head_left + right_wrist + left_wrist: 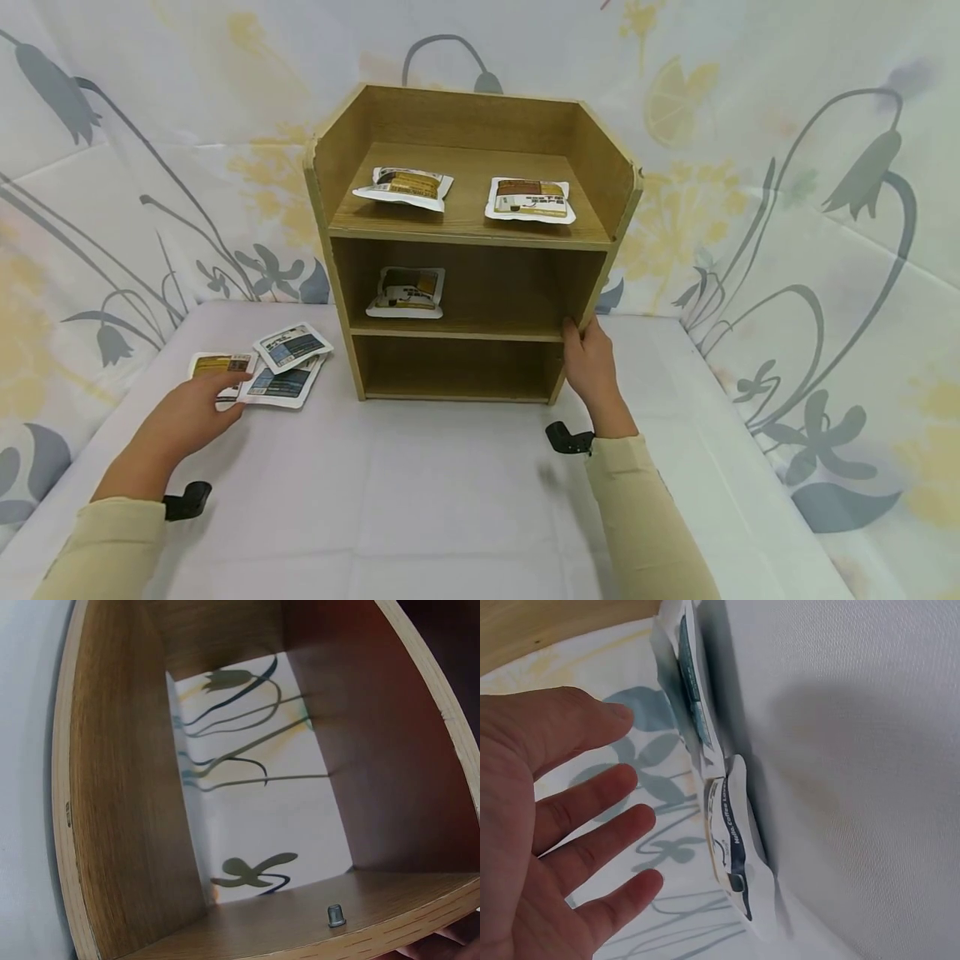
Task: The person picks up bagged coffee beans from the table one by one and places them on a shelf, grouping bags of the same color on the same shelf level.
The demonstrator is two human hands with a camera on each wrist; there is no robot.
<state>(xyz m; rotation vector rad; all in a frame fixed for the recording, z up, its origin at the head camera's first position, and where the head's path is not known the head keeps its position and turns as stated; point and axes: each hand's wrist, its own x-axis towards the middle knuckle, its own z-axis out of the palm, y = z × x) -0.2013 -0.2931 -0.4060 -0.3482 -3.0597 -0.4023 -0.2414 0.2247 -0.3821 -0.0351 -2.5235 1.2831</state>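
- The left hand (197, 410) reaches over the white table (420, 492), fingers straight and spread, holding nothing — fingertips at the nearest of three flat packets (258, 369) lying there, left of the shelf.
- The right hand (590, 360) grips the wooden shelf unit (468, 242) at its right front edge, thumb hooked on the side panel.
- Farther back, one packet (406, 292) lies on the middle shelf and two on top (529, 200).
- Behind, a flowered cloth (795, 192).
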